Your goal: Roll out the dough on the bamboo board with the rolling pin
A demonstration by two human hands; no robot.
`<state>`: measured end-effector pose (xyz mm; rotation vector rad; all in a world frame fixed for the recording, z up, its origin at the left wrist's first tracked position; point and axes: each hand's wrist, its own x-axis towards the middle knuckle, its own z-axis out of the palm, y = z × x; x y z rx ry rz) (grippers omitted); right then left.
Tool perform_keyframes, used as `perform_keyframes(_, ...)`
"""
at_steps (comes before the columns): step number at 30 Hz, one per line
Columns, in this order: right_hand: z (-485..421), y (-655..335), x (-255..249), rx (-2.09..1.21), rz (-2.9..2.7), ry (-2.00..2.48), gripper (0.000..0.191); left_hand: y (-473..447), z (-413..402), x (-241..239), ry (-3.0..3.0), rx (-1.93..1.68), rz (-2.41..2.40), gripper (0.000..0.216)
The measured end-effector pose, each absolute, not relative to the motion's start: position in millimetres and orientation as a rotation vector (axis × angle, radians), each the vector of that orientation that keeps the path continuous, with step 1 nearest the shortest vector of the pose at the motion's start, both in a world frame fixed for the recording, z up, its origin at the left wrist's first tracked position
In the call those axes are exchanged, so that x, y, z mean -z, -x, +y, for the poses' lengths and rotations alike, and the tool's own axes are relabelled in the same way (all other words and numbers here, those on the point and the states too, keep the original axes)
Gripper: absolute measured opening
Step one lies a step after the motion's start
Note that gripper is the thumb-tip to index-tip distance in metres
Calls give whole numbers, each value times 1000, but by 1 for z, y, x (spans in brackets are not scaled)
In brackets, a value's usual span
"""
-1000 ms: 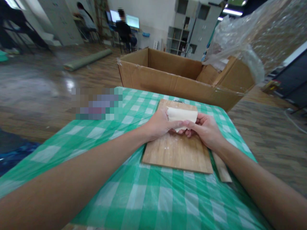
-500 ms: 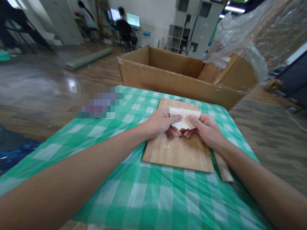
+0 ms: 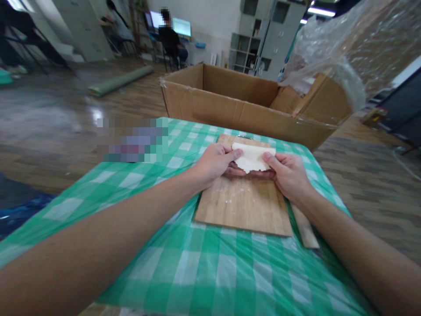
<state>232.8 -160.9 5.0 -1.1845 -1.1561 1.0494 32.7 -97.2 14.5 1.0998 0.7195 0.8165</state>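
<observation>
A pale, thin dough sheet [image 3: 252, 156] with a straight far edge and a ragged near edge is held between both hands. My left hand [image 3: 219, 164] grips its left side, thumb on top and fingers underneath. My right hand [image 3: 289, 173] pinches its right side in the same way. Both hands are over the far half of a wooden cutting board [image 3: 243, 210], which has small white specks on it. Beside the board's right edge lies a flat strip of wood [image 3: 305, 228], partly hidden by my right forearm.
A green and white checked cloth [image 3: 158, 263] covers the table. Beyond its far edge stands a large open cardboard box [image 3: 230, 101], with plastic wrap [image 3: 345, 83] at its right. A rolled mat [image 3: 121, 80] lies on the floor. Two people sit at the back.
My thumbs have moved apart towards the sides of the dough sheet, showing more of its middle. The sheet has risen slightly and my fingers beneath it are straighter.
</observation>
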Motion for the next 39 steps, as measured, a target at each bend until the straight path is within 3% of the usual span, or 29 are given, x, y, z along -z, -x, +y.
perform_keyframes(6,-166,-229,-8,-975,-1220,1213,42,-33,-101,-16,-1100,-730,572,13)
perform_keyframes(14,-172,-224,-16,-1119,-1507,1289,47,-34,-107,-8,-1502,-690,515,30)
perform_keyframes(20,-175,-223,-14,-977,-1505,1296,45,-33,-106,-9,-1599,-653,524,31)
perform_keyframes(29,-172,-222,-19,-1026,-1601,1210,38,-30,-101,-8,-1466,-716,582,17)
perform_keyframes(36,-171,-226,-14,-1176,-1390,1242,37,-28,-97,-12,-1245,-654,583,16)
perform_keyframes(39,-168,-229,-12,-1279,-1284,1182,38,-27,-93,-16,-1116,-654,583,25)
